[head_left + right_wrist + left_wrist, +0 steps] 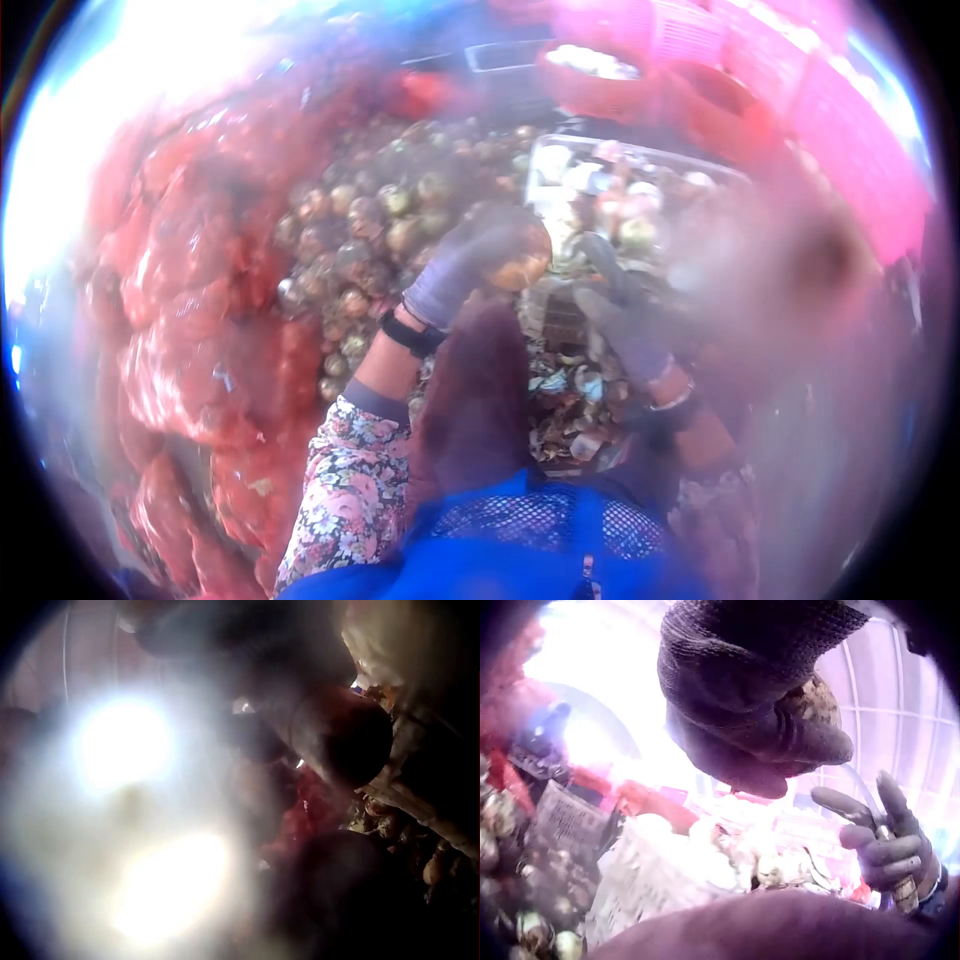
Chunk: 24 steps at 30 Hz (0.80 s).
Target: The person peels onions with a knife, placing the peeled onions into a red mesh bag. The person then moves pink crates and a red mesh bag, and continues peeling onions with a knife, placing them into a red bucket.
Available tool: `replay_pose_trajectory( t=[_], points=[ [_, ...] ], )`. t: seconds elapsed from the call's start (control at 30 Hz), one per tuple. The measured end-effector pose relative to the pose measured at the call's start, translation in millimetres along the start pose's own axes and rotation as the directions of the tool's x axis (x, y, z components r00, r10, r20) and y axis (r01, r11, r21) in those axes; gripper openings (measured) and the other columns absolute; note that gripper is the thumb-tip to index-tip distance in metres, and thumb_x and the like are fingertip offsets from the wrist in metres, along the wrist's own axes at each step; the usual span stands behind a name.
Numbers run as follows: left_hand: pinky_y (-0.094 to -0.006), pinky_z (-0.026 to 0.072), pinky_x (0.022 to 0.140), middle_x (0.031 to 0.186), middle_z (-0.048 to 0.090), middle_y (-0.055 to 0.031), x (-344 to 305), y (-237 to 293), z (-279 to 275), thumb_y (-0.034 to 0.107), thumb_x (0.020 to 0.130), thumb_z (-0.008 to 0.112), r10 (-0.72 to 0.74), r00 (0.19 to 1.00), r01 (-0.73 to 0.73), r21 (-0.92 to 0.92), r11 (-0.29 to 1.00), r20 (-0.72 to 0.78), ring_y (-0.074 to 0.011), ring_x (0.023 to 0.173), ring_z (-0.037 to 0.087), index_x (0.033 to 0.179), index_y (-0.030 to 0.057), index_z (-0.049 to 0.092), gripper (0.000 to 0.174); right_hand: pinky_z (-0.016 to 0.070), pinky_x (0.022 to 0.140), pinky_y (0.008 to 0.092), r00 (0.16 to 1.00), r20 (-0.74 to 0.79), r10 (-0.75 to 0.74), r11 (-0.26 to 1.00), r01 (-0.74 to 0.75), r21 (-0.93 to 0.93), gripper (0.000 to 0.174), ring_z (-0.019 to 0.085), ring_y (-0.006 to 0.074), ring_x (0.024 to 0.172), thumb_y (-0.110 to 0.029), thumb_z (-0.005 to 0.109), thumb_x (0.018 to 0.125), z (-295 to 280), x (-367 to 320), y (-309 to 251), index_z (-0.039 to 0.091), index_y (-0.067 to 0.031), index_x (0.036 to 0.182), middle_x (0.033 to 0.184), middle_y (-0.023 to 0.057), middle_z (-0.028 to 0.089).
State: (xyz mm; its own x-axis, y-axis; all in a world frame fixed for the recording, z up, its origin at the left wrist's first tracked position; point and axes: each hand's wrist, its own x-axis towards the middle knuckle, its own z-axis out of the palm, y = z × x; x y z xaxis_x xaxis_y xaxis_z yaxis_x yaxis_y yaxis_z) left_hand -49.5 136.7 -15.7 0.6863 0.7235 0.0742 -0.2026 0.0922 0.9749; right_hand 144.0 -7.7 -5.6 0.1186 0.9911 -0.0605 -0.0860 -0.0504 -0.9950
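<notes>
My gloved left hand grips an onion with brownish skin, in the middle of the head view. In the left wrist view the fingers curl round this onion, hiding much of it. To its right is my gloved right hand, blurred in the head view. The left wrist view shows that hand holding a knife with a thin curved blade and a light handle; some of its fingers point upward. Glare and dark blur cover most of the right wrist view, where a gloved finger shows.
A pale crate of peeled onions stands just beyond the right hand. Unpeeled onions are heaped to the left, beside red sacks. Loose peels lie below the hands. Red basins and pink crates stand at the back right.
</notes>
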Motion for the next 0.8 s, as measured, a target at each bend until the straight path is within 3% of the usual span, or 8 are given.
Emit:
replay_pose_trajectory(
  t=[0.1, 0.17, 0.23, 0.27, 0.33, 0.4, 0.57, 0.8],
  points=[
    [-0.0296, 0.0461, 0.094, 0.126, 0.055, -0.0077, 19.3, -3.2, 50.5, 0.033, 0.087, 0.070, 0.061, 0.996, -0.070, 0.144, 0.987, 0.064, -0.0155, 0.113, 0.054, 0.136, 0.0005, 0.046, 0.063, 0.0398, 0.039, 0.0214, 0.980, -0.130, -0.148, 0.989, 0.150, 0.007, 0.066, 0.046, 0.0062, 0.044, -0.029, 0.059, 0.093, -14.8, 2.9, 17.9, 0.031, -0.0035, 0.147, 0.084, 0.0023, 0.059],
    [-0.0319, 0.0426, 0.101, 0.134, 0.050, -0.0092, 17.6, 12.9, 84.3, 0.023, 0.076, 0.082, -0.002, 0.990, -0.028, 0.210, 0.977, 0.143, -0.0178, 0.119, 0.049, 0.145, 0.0014, 0.034, 0.086, 0.0383, 0.039, 0.0233, 0.971, -0.213, -0.107, 0.991, 0.121, 0.053, 0.060, 0.042, 0.0072, 0.042, -0.034, 0.055, 0.095, -31.0, -5.3, 16.3, 0.035, -0.0050, 0.144, 0.073, -0.0003, 0.053],
    [-0.0323, 0.0410, 0.104, 0.138, 0.048, -0.0114, 17.8, -5.1, 93.7, 0.019, 0.070, 0.087, 0.056, 0.981, -0.125, 0.389, 0.913, 0.184, -0.0181, 0.123, 0.047, 0.148, 0.0027, 0.028, 0.100, 0.0386, 0.039, 0.0246, 0.974, -0.221, 0.053, 0.975, -0.002, 0.222, 0.057, 0.039, 0.0076, 0.041, -0.042, 0.052, 0.096, -41.6, -23.4, -0.5, 0.042, -0.0052, 0.137, 0.068, -0.0011, 0.050],
    [-0.0329, 0.0396, 0.106, 0.139, 0.047, -0.0131, 17.6, -10.0, 102.3, 0.021, 0.064, 0.091, 0.093, 0.981, -0.171, 0.522, 0.836, 0.172, -0.0180, 0.126, 0.046, 0.149, 0.0038, 0.024, 0.110, 0.0380, 0.039, 0.0244, 0.955, -0.144, 0.261, 0.913, -0.195, 0.359, 0.047, 0.038, 0.0082, 0.040, -0.049, 0.050, 0.096, -52.7, -22.3, 10.1, 0.053, -0.0069, 0.116, 0.061, -0.0013, 0.047],
    [-0.0354, 0.0425, 0.104, 0.132, 0.051, -0.0115, 19.5, -37.6, 112.8, 0.022, 0.064, 0.090, 0.284, 0.951, -0.309, 0.444, 0.841, 0.123, -0.0212, 0.121, 0.050, 0.144, 0.0038, 0.030, 0.102, 0.0378, 0.038, 0.0245, 0.964, -0.122, 0.235, 0.924, -0.183, 0.336, 0.041, 0.038, 0.0084, 0.040, -0.050, 0.049, 0.096, -53.3, -29.2, 7.4, 0.052, -0.0093, 0.102, 0.057, -0.0015, 0.045],
    [-0.0362, 0.0455, 0.102, 0.128, 0.053, -0.0106, 18.0, -53.8, 120.0, 0.018, 0.065, 0.089, 0.316, 0.949, -0.311, 0.233, 0.921, 0.018, -0.0222, 0.117, 0.053, 0.140, 0.0041, 0.034, 0.094, 0.0402, 0.038, 0.0239, 0.979, -0.056, 0.194, 0.951, -0.174, 0.257, 0.065, 0.043, 0.0078, 0.042, -0.053, 0.055, 0.092, -57.9, -32.7, 10.0, 0.046, -0.0067, 0.137, 0.064, 0.0002, 0.051],
    [-0.0347, 0.0491, 0.097, 0.125, 0.054, -0.0103, 15.6, -53.2, 118.3, 0.012, 0.065, 0.086, 0.194, 0.978, -0.204, -0.147, 0.968, -0.080, -0.0206, 0.113, 0.056, 0.138, 0.0048, 0.036, 0.089, 0.0479, 0.054, 0.0279, 0.991, -0.101, -0.090, 0.970, 0.064, -0.236, 0.056, 0.054, 0.0099, 0.055, -0.040, 0.055, 0.094, -64.6, -31.1, 19.7, 0.043, -0.0160, 0.144, 0.070, 0.0025, 0.057],
    [-0.0359, 0.0475, 0.100, 0.132, 0.048, -0.0103, 20.0, -70.6, 106.2, 0.012, 0.060, 0.089, 0.356, 0.933, -0.338, 0.213, 0.916, -0.052, -0.0212, 0.117, 0.052, 0.139, 0.0064, 0.034, 0.097, 0.0523, 0.071, 0.0305, 0.976, -0.082, -0.201, 0.790, 0.112, -0.603, 0.057, 0.064, 0.0151, 0.071, -0.019, 0.052, 0.091, -68.4, -33.6, 15.6, 0.040, -0.0241, 0.146, 0.082, 0.0099, 0.066]
  ],
)
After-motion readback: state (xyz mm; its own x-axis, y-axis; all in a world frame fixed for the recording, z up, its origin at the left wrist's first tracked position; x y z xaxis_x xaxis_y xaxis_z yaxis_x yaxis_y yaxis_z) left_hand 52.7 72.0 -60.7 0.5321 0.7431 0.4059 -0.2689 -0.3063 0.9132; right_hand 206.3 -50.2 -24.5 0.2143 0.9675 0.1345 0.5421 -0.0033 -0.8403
